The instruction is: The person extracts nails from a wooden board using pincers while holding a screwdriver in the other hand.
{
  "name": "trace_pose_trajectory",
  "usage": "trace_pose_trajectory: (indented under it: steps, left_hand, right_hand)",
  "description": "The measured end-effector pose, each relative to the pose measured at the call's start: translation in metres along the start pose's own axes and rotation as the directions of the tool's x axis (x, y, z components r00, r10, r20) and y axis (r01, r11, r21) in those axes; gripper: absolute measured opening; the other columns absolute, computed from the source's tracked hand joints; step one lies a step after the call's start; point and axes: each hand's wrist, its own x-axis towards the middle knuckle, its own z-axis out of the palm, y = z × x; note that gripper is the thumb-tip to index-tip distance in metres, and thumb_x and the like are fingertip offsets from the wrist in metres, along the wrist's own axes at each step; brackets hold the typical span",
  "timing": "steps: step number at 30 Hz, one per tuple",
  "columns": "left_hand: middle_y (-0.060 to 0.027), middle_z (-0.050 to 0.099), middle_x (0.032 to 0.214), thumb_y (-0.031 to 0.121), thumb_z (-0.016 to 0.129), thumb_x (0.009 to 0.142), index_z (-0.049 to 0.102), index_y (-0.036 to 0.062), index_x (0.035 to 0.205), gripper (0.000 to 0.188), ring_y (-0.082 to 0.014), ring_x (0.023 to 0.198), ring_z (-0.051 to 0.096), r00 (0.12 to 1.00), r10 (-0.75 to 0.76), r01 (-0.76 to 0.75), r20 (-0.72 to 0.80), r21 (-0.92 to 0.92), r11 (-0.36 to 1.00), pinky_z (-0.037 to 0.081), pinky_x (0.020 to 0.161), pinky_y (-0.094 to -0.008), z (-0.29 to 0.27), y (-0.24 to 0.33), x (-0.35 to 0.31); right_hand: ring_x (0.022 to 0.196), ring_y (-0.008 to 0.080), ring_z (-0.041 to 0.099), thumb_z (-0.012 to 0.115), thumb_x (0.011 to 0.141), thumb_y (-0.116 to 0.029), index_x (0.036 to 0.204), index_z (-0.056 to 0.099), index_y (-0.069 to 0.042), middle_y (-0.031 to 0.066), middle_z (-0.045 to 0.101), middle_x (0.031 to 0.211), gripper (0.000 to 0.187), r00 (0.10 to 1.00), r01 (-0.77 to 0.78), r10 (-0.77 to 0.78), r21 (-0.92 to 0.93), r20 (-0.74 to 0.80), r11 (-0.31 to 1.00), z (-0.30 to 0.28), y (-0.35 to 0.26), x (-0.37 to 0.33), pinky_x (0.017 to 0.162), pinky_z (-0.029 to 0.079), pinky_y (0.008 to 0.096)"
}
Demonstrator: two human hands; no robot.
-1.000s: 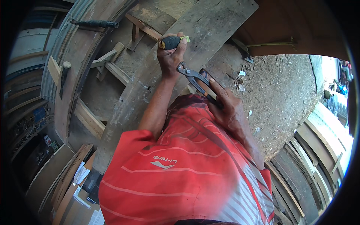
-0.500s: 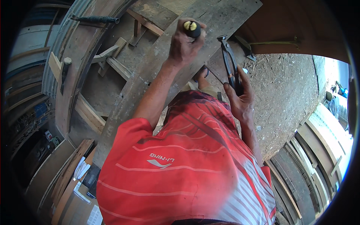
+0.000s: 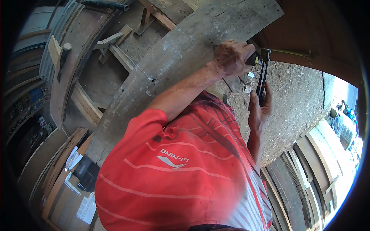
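My left hand (image 3: 233,57) is closed round a dark handle (image 3: 252,59) with a yellow end; the rest of that tool is hidden. It sits above the right part of a long grey board (image 3: 173,50) spotted with pale marks. In my right hand (image 3: 259,112) is a pair of pincers (image 3: 263,75), held by its dark handles with the head pointing away from me. The pincers' head overlaps the dark handle in view; whether the two touch I cannot tell.
A brown panel (image 3: 308,30) rises at the far right above a floor (image 3: 295,111) strewn with chips. Wooden pieces (image 3: 121,56) lie beyond the board on the left. Stacked planks (image 3: 308,173) stand at the lower right, and a dark pipe (image 3: 104,5) crosses the upper left.
My left hand has moved right and down with the dark-handled tool, from over the board to beside the pincers' head. The pincers have turned more upright and shifted right.
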Motion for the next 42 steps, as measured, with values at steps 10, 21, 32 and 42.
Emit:
trace_pose_trajectory:
  steps: [10, 21, 32, 42]
  left_hand:
    - [-0.0079, 0.065, 0.075, 0.031, 0.087, 0.067, 0.059, 0.0108, 0.088, 0.040, -0.0305, 0.071, 0.069, 0.988, 0.034, -0.043, -0.152, -0.056, 0.998, 0.054, 0.062, -0.0418, 0.007, -0.014, 0.010]
    - [-0.0054, 0.066, 0.077, 0.028, 0.084, 0.069, 0.062, 0.0111, 0.087, 0.033, -0.0287, 0.075, 0.070, 0.979, -0.075, 0.057, -0.190, -0.097, 0.994, 0.055, 0.066, -0.0419, 0.002, -0.006, 0.014]
    - [-0.0064, 0.066, 0.075, 0.030, 0.087, 0.066, 0.063, 0.0141, 0.086, 0.035, -0.0279, 0.069, 0.069, 0.974, -0.081, 0.076, -0.211, -0.034, 0.997, 0.054, 0.061, -0.0398, 0.011, -0.010, 0.015]
    - [-0.0061, 0.062, 0.072, 0.036, 0.083, 0.070, 0.062, 0.0151, 0.088, 0.034, -0.0287, 0.066, 0.067, 0.981, -0.069, 0.074, -0.183, 0.024, 0.997, 0.051, 0.059, -0.0428, 0.018, -0.012, 0.011]
  right_hand:
    - [0.065, 0.0034, 0.049, 0.070, 0.097, -0.016, 0.153, 0.037, -0.001, 0.0013, 0.061, 0.093, 0.066, 0.984, 0.169, -0.167, 0.023, -0.053, 0.985, 0.012, -0.019, 0.007, 0.052, 0.037, 0.0189]
    - [0.056, 0.0022, 0.043, 0.064, 0.102, -0.025, 0.155, 0.036, -0.007, -0.0035, 0.051, 0.075, 0.063, 0.987, 0.156, -0.158, -0.153, -0.006, 0.976, 0.021, -0.024, 0.024, 0.048, 0.034, 0.0189]
    - [0.053, 0.0012, 0.040, 0.059, 0.105, -0.029, 0.152, 0.040, -0.008, -0.0038, 0.048, 0.072, 0.055, 0.988, 0.149, -0.153, -0.205, -0.001, 0.967, 0.011, -0.031, 0.036, 0.045, 0.033, 0.0185]
    - [0.053, 0.0017, 0.042, 0.056, 0.105, -0.027, 0.154, 0.037, -0.008, -0.0057, 0.045, 0.072, 0.056, 0.999, 0.025, -0.021, -0.139, 0.032, 0.990, 0.008, -0.026, 0.042, 0.043, 0.032, 0.0183]
